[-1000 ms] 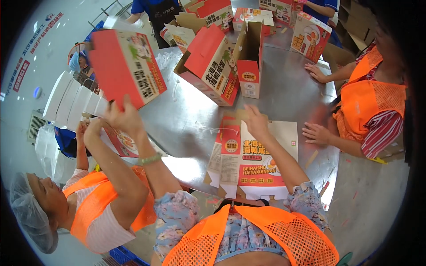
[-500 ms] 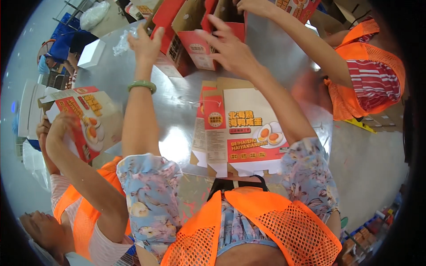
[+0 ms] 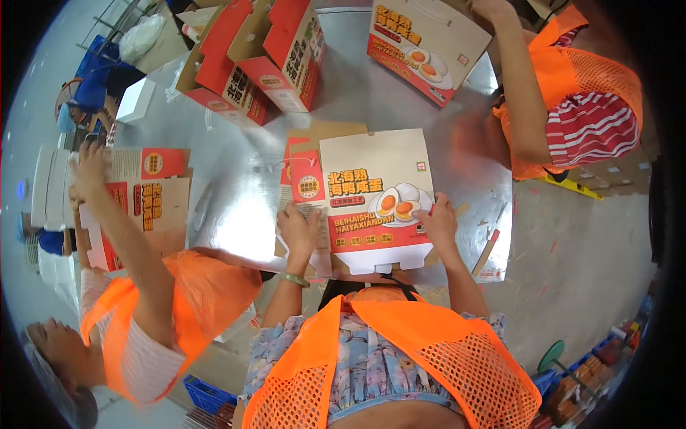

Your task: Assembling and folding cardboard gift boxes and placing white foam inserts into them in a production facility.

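Note:
A flat, unassembled carton (image 3: 357,171) in red and beige, printed with cut eggs, lies before me at the near edge of the metal table. My left hand (image 3: 299,232), with a green bangle at its wrist, has its fingers closed on the carton's narrow left panel. At the opposite edge, my right hand (image 3: 439,222) grips the carton, thumb over the printed face. White flaps stick out along the carton's near side. Brown board shows beyond its far edge.
Folded-up boxes (image 3: 286,57) stand at the table's far left. A co-worker's hand (image 3: 496,11) is by another printed box (image 3: 425,53) at far right. On the left, another person handles a carton (image 3: 164,193). A red-and-brown strip (image 3: 487,250) lies near the right table edge.
Both my hands have come back from the standing boxes at the far side to the flat carton. Those boxes now stand farther left, and the carton has shifted slightly left.

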Demonstrator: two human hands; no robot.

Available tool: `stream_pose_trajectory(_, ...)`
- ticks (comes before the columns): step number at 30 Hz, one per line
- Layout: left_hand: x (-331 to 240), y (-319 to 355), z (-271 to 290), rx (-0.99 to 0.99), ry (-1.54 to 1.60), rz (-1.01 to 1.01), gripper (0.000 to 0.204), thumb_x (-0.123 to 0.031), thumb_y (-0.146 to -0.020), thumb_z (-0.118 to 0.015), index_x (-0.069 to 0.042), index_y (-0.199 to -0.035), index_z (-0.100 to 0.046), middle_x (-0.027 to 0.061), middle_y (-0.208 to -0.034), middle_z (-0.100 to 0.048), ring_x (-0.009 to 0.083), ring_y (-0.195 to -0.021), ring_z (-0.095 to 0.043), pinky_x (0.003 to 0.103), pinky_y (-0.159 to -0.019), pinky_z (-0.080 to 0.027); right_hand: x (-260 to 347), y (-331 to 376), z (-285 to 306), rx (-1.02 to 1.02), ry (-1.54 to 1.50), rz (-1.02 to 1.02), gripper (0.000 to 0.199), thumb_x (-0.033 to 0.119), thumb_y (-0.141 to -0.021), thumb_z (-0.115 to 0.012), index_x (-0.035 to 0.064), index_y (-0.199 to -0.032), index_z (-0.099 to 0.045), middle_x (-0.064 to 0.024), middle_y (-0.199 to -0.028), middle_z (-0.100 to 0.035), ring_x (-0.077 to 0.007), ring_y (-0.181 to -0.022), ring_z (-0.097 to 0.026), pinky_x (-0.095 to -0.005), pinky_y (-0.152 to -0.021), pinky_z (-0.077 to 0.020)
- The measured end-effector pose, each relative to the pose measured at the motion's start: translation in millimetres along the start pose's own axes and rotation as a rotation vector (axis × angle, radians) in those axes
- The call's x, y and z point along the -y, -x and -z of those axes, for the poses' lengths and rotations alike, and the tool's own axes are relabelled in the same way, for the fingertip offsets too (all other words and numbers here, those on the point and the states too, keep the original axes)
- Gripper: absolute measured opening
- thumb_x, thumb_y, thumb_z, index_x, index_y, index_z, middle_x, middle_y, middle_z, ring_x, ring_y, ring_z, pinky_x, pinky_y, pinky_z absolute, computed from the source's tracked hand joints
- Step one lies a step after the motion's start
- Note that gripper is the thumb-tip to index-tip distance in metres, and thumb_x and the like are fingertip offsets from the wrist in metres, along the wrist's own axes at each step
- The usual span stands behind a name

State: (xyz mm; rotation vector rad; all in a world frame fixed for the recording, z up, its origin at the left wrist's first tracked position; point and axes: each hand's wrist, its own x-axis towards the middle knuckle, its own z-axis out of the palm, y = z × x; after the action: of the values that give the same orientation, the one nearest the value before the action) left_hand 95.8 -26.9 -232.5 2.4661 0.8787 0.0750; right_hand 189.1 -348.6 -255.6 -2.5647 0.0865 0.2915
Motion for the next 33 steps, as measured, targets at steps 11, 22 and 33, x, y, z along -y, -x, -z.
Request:
stream_pose_trajectory(11, -15, 56, -24, -0.097, -0.11, -0.662, 0.054, -0.022, -0.081, -0.075, -0.009, -0.131, -0.056, 0.0212, -0.132, -0.054, 0.0381, -0.117, -0.056, 0.049, -0.095, -0.048, 167, -65, -56, 0.045, -0.239, 1.032, 0.025, 0.008, -0.085, -0.064, 0.0111, -0.109, -0.071, -0.0118, -0.123, -0.062, -0.0367, -0.109, -0.061, -0.0456, -0.093, -0.0509)
stream_pose_trajectory(22, -25, 45, -22, 0.063, 0.058, -0.58, 0.028, -0.015, -0.083, -0.07, -0.008, -0.109, -0.064, 0.0134, -0.11, -0.064, 0.0351, -0.093, -0.062, 0.047, -0.076, -0.05, 265, -79, -154, -0.045, -0.138, 0.981, 0.03, 0.0, -0.079, -0.063, 0.008, -0.108, -0.067, -0.0137, -0.107, -0.065, -0.0317, -0.097, -0.064, -0.0428, -0.077, -0.0527)
stream_pose_trajectory(33, -99, -111, -42, 0.021, -0.259, -0.733, 0.033, -0.019, -0.076, -0.076, -0.008, -0.103, -0.061, 0.0104, -0.105, -0.062, 0.0324, -0.101, -0.059, 0.048, -0.082, -0.048, 113, -58, -4, 0.141, -0.679, 0.024, 0.019, 0.014, -0.095, -0.06, 0.0008, -0.101, -0.072, -0.0084, -0.062, -0.062, -0.0132, -0.06, -0.06, -0.0305, -0.059, -0.0476)
